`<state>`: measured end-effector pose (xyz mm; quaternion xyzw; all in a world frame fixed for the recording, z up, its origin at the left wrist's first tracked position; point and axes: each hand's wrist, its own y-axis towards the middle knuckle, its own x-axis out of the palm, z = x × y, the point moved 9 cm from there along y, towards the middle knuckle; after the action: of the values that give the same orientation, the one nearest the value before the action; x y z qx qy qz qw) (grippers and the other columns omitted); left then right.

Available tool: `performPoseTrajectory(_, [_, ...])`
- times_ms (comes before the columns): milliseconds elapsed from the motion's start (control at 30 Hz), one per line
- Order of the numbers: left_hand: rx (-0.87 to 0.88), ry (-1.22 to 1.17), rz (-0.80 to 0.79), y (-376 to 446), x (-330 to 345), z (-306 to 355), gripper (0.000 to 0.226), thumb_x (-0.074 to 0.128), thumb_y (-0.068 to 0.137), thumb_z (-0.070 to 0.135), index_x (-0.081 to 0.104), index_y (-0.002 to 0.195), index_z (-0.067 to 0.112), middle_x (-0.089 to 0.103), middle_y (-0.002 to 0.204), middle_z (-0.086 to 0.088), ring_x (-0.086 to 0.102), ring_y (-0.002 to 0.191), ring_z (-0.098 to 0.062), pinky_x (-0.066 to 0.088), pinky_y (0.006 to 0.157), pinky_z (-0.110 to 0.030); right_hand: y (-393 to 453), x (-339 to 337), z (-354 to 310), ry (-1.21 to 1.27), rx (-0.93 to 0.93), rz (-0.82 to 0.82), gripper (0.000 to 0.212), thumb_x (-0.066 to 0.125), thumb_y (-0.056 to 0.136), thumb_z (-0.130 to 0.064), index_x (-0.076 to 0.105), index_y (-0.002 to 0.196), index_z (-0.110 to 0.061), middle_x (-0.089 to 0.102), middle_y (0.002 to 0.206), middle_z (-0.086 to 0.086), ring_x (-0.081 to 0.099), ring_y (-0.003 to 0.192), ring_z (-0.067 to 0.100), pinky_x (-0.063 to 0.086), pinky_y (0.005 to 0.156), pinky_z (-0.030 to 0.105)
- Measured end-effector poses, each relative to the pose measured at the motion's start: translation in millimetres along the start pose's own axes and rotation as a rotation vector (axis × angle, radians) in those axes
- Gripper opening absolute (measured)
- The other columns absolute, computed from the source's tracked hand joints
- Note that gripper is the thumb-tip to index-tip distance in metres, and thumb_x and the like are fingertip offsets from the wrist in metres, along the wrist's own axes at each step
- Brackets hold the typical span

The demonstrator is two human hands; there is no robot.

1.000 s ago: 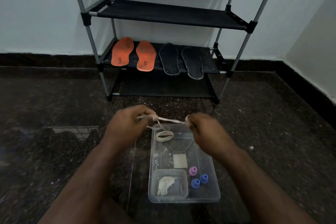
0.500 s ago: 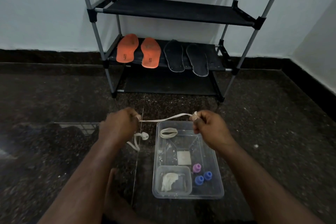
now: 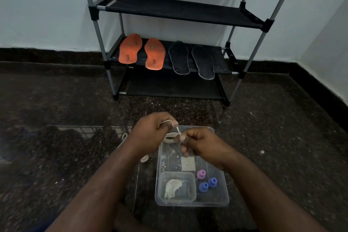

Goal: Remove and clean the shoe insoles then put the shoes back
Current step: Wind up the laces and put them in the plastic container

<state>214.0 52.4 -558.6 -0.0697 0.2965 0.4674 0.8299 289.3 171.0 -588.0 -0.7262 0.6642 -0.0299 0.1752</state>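
Note:
Two orange insoles (image 3: 141, 52) and two black insoles (image 3: 191, 60) lie side by side on the middle shelf of a black shoe rack (image 3: 178, 10). No shoes are in view. Above the far end of a clear plastic box (image 3: 220, 201), my left hand (image 3: 150, 133) and my right hand (image 3: 199, 143) are close together, both pinching a white shoelace (image 3: 177, 130). The lace's loose end hangs down to the floor behind my left wrist. A second coiled lace lies in the box under my hands, mostly hidden.
Inside the box are a smaller clear tub (image 3: 177, 186) with a white cloth, a white square pad (image 3: 188, 164), one purple cap (image 3: 201, 174) and two blue caps (image 3: 208, 185). Dark speckled floor surrounds the box. The rack stands against a pale wall.
My hands, which held the lace stretched apart half a second ago, have come together over the box's far end. The lace is now slack and bunched between them.

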Motion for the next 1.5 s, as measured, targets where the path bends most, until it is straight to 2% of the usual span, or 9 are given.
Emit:
performPoseTrajectory(100, [0.006,-0.062,0.055,-1,-4,-1,0.013,0.061,0.097,0.024,0.071,0.090,0.028,0.070,0.085,0.014,0.066,0.084,-0.004,0.054,0.081,-0.038,-7,15,-5,0.233,0.024,-0.139,0.023,0.048,0.100,-0.013,0.065,0.109,0.000,0.062,0.081,0.008,0.060,0.074,0.018,0.051,0.092,0.043])
performPoseTrajectory(233, [-0.056,-0.164,0.028,-2,6,-5,0.014,0.057,0.095,0.031,0.070,0.090,0.032,0.071,0.086,0.009,0.067,0.086,-0.013,0.055,0.082,-0.046,-14,14,-27,0.649,-0.042,-0.199,0.023,0.044,0.100,-0.008,0.064,0.109,-0.001,0.067,0.100,0.017,0.066,0.094,0.028,0.051,0.097,0.045])
performPoseTrajectory(433, [-0.059,0.081,-0.199,-8,45,0,0.016,0.053,0.099,0.029,0.066,0.092,0.022,0.070,0.084,0.005,0.065,0.076,-0.008,0.054,0.075,-0.041,-6,-16,-33,0.885,-0.226,0.164,0.022,0.047,0.097,-0.006,0.062,0.112,0.000,0.070,0.106,0.020,0.070,0.100,0.030,0.055,0.093,0.041])
performPoseTrajectory(633, [0.028,0.201,-0.242,-9,46,12,0.024,0.053,0.097,0.047,0.067,0.088,0.030,0.068,0.084,0.010,0.063,0.075,-0.004,0.054,0.072,-0.042,-9,-47,-24,0.153,-0.287,0.545,0.018,0.052,0.098,-0.007,0.068,0.104,-0.006,0.072,0.105,0.002,0.070,0.092,0.013,0.056,0.078,0.022])
performPoseTrajectory(800, [0.140,0.137,-0.067,-5,17,23,0.008,0.069,0.088,0.038,0.073,0.092,0.034,0.067,0.090,0.017,0.063,0.085,0.000,0.054,0.076,-0.039,4,-22,-9,-0.219,-0.136,0.322,0.021,0.051,0.098,-0.010,0.069,0.088,-0.011,0.071,0.085,-0.002,0.067,0.080,0.011,0.056,0.081,0.036])
performPoseTrajectory(1000, [0.145,-0.131,0.093,-2,-9,21,0.006,0.077,0.084,0.023,0.075,0.080,0.028,0.072,0.083,0.009,0.068,0.082,-0.010,0.056,0.077,-0.036,-10,13,-10,0.422,0.076,-0.138,0.029,0.042,0.103,-0.018,0.067,0.101,-0.004,0.059,0.072,0.009,0.059,0.066,0.019,0.052,0.091,0.045])
performPoseTrajectory(1100, [0.053,-0.338,0.087,2,-8,7,0.018,0.070,0.080,0.043,0.074,0.078,0.026,0.071,0.076,0.001,0.067,0.075,-0.015,0.054,0.073,-0.037,-15,8,-31,0.748,-0.026,-0.250,0.028,0.043,0.101,-0.020,0.066,0.101,-0.003,0.056,0.072,0.007,0.058,0.064,0.018,0.053,0.089,0.043])
performPoseTrajectory(1267, [-0.145,-0.069,-0.046,-1,-4,-23,0.025,0.062,0.096,0.038,0.071,0.078,0.022,0.066,0.064,0.005,0.051,0.047,-0.001,0.042,0.051,-0.029,-9,-41,-42,1.124,-0.215,-0.019,0.029,0.041,0.102,-0.026,0.062,0.091,-0.010,0.051,0.071,0.003,0.056,0.063,0.014,0.056,0.085,0.037])
performPoseTrajectory(1500, [-0.330,0.228,-0.202,-8,-6,-60,0.020,0.059,0.097,0.038,0.070,0.085,0.025,0.073,0.074,0.009,0.068,0.067,-0.013,0.056,0.069,-0.037,-14,-78,-35,1.110,-0.271,0.254,0.023,0.044,0.100,-0.023,0.062,0.093,-0.009,0.059,0.072,0.005,0.063,0.067,0.016,0.057,0.087,0.039])
